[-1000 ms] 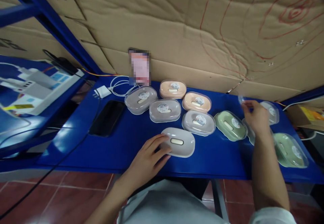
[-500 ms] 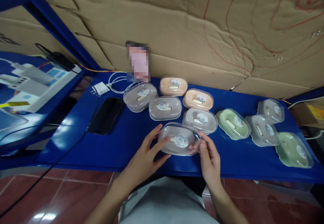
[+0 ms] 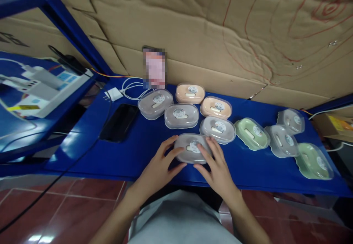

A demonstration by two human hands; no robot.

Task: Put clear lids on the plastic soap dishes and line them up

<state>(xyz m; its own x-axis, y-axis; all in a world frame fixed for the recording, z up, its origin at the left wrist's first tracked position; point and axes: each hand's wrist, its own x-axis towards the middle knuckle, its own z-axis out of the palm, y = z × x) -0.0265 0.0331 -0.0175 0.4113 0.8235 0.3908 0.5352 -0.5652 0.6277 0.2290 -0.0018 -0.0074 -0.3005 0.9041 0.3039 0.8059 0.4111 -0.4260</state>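
A grey oval plastic box [image 3: 190, 155] with a clear lid and a round label sits at the table's front edge, between my two hands. My left hand [image 3: 161, 163] grips its left end, thumb at the near side and fingers over the lid. My right hand [image 3: 220, 168] holds the right end the same way, with fingertips on the lid near the label. Just behind stand another grey box [image 3: 217, 129] and a further grey box [image 3: 181, 116]. A green box [image 3: 252, 133] lies to the right of my right hand.
At the back are two peach boxes [image 3: 190, 92] and a grey box [image 3: 155, 104]. More grey and green boxes [image 3: 314, 161] stand on the right. A black phone [image 3: 118, 122], a white charger [image 3: 114, 94] with cable and a power strip [image 3: 57, 93] are on the left. Cardboard [image 3: 193, 27] walls the back.
My right hand has moved from the box's right corner onto its lid and near side. The clear lid, shifted to the right before, now sits over the grey base. My left hand stays in place.
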